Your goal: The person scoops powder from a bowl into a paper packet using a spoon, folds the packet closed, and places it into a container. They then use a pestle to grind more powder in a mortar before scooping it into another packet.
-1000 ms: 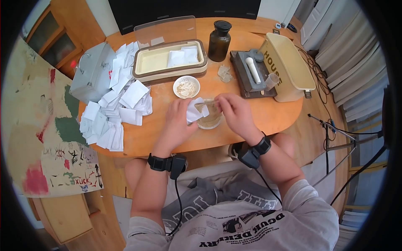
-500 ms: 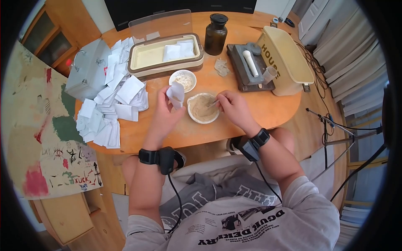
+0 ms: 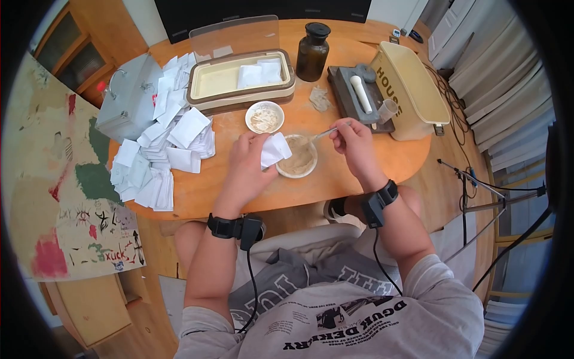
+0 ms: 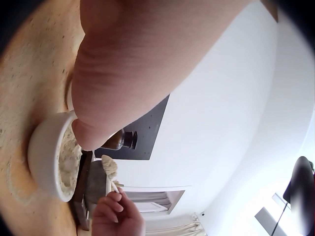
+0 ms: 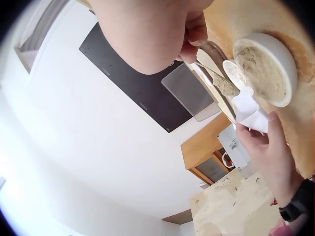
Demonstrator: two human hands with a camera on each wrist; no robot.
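Note:
My left hand (image 3: 246, 164) holds a small white paper packet (image 3: 275, 148) between thumb and fingers, over the left rim of a white bowl (image 3: 299, 176). Beige powder (image 3: 301, 160) lies in that bowl. In the right wrist view the packet's mouth gapes toward the spoon. My right hand (image 3: 354, 143) pinches the thin handle of a spoon (image 3: 329, 132), to the right of the bowl. A heap of powder sits on the spoon's head (image 5: 225, 86), close to the packet. Behind stands a smaller white bowl (image 3: 265, 117) with pale, flaky powder. My left palm hides part of the packet.
Piles of white packets (image 3: 185, 128) lie at the left beside a grey metal case (image 3: 128, 99). An opened cream box (image 3: 212, 84) holds several packets. Farther right are a brown glass jar (image 3: 313, 57), a dark tray (image 3: 344, 90) with a white pestle (image 3: 360, 93), and a yellowish bin (image 3: 412, 90).
The packet first met the spoon over the bowl, then was lifted upright to the left while the spoon dipped into the powder. Now the packet is back by the rim and the spoon is raised, loaded.

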